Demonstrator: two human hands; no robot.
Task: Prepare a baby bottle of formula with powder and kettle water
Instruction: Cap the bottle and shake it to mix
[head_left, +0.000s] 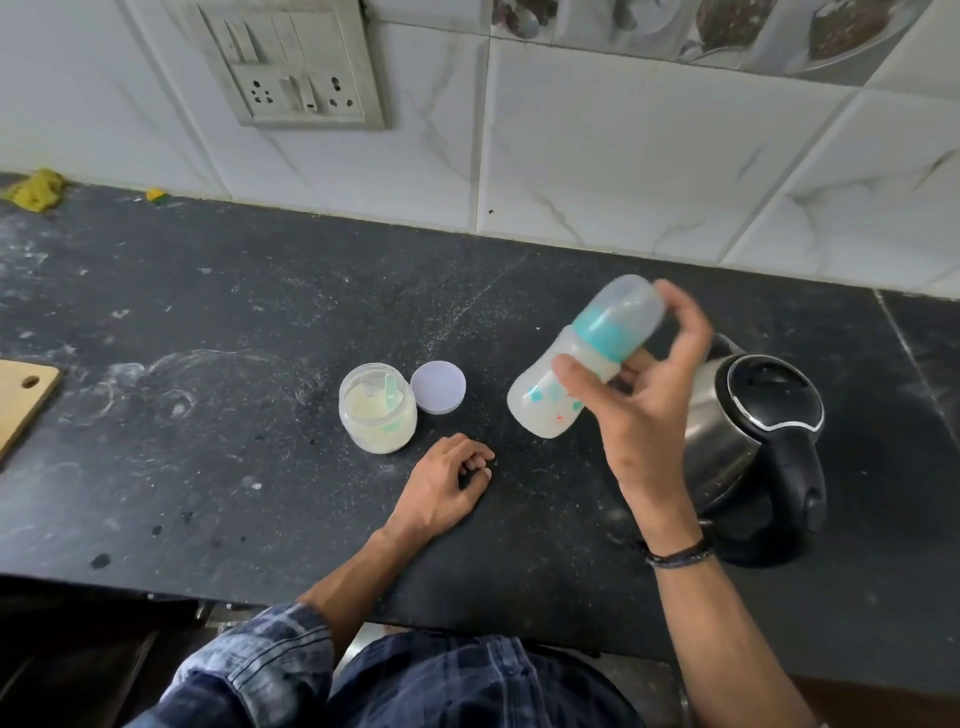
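Note:
My right hand (644, 395) grips a capped baby bottle (545, 405) with a teal collar and clear cap, tilted above the black counter, its cap end pointing up and to the right. The bottle looks blurred and its contents are milky white. My left hand (447, 483) rests on the counter with fingers loosely curled, holding nothing. Just beyond it stands the open powder jar (376, 410) with a teal scoop inside. The jar's pale lid (439, 387) lies beside it. A steel kettle (748, 426) with a black lid and handle stands behind my right hand.
The black counter (208, 364) carries white powder smears. A wooden cutting board (21, 400) pokes in at the left edge. A yellow cloth (36, 189) and a small yellow scrap (156, 196) lie by the tiled wall. A socket panel (291, 67) hangs above.

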